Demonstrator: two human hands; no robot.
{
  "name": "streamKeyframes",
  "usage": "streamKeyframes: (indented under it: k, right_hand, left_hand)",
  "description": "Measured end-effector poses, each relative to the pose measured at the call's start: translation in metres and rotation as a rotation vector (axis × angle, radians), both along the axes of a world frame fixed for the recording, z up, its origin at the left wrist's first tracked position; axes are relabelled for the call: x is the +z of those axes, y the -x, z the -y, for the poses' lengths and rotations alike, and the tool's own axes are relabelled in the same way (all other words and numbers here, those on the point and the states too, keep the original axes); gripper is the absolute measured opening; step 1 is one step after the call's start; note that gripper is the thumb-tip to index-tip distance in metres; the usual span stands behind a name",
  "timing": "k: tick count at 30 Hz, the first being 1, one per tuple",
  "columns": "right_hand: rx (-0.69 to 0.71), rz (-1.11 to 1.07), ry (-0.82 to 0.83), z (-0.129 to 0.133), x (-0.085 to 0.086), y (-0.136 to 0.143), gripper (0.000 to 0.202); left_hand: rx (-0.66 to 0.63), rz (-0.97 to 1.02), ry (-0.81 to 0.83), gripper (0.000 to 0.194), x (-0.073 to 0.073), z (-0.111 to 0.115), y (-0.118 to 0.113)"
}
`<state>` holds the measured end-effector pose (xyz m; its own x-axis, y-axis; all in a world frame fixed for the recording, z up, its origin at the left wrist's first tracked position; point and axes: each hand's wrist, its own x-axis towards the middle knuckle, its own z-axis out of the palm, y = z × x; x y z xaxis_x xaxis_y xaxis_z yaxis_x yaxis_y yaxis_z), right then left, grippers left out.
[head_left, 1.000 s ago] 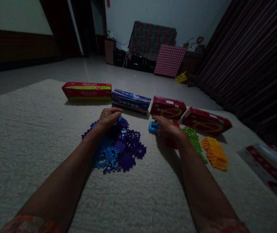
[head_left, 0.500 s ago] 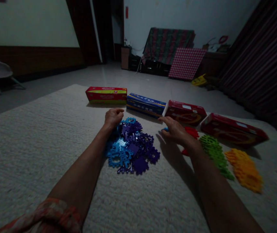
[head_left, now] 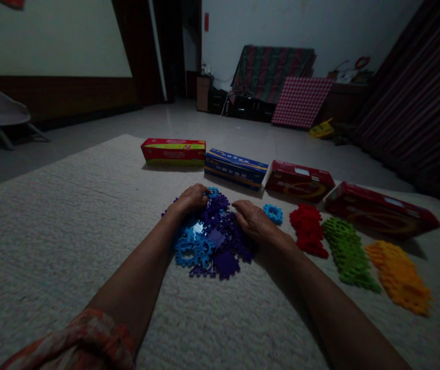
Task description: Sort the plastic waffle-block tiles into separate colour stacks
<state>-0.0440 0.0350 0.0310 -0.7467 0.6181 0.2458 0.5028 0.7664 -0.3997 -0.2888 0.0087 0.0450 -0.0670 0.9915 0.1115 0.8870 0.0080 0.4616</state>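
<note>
A mixed heap of purple pieces (head_left: 227, 263) and light blue pieces (head_left: 189, 252) with notched edges lies on the pale mat. Over the heap's upper left part is my left hand (head_left: 192, 199), its fingers bent at a small blue piece (head_left: 212, 192); whether it grips that piece is unclear. My right hand (head_left: 252, 218) rests at the heap's right side, fingers apart and touching purple pieces. One blue piece (head_left: 272, 214) lies alone just beyond my right hand. Farther right are a red pile (head_left: 307, 230), a green pile (head_left: 348, 254) and an orange pile (head_left: 400, 277).
Behind the pieces stands a row of boxes: a red and yellow one (head_left: 173, 152), a blue one (head_left: 235, 168) and two dark red ones (head_left: 300, 181) (head_left: 382, 209). The mat (head_left: 69, 221) covers the floor. A pale chair (head_left: 2, 110) is at the far left.
My right hand has moved left from the lone blue piece to the heap, uncovering that piece and the red pile. My left hand has shifted right and down onto the heap. The view has shifted slightly.
</note>
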Motion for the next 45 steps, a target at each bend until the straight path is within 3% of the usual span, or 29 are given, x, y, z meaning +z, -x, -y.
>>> streamKeyframes:
  k: [7,12,17,23,28,31,34,45]
  right_hand:
    - [-0.003,-0.019,0.019,0.009,0.005,0.004,0.031]
    - [-0.027,-0.128,0.023,0.007,0.002,0.005,0.03]
    - [-0.147,-0.326,0.041,0.003,0.0,0.006,0.037]
    - [-0.195,-0.412,0.048,-0.001,0.005,0.005,0.049]
    - [-0.195,-0.511,0.141,0.003,0.009,0.008,0.043]
    - [-0.207,-0.525,0.141,0.007,0.012,0.011,0.047]
    - [-0.252,-0.545,0.127,0.011,0.013,0.013,0.054]
    - [-0.271,-0.578,0.168,0.014,0.012,0.018,0.057]
  left_hand:
    - [0.038,0.053,0.022,0.028,0.005,0.004,-0.002]
    - [0.028,0.077,-0.103,0.023,0.016,0.007,-0.008]
    - [-0.065,0.169,-0.149,0.02,0.028,0.009,-0.021]
    - [-0.188,0.32,-0.089,0.017,0.024,0.008,-0.033]
    - [-0.199,0.605,-0.023,0.02,0.026,0.008,-0.039]
    - [-0.203,0.874,0.082,0.026,0.031,0.012,-0.045]
    - [-0.233,1.006,0.126,0.034,0.032,0.015,-0.05]
    - [-0.347,0.98,0.139,0.03,0.026,0.014,-0.057]
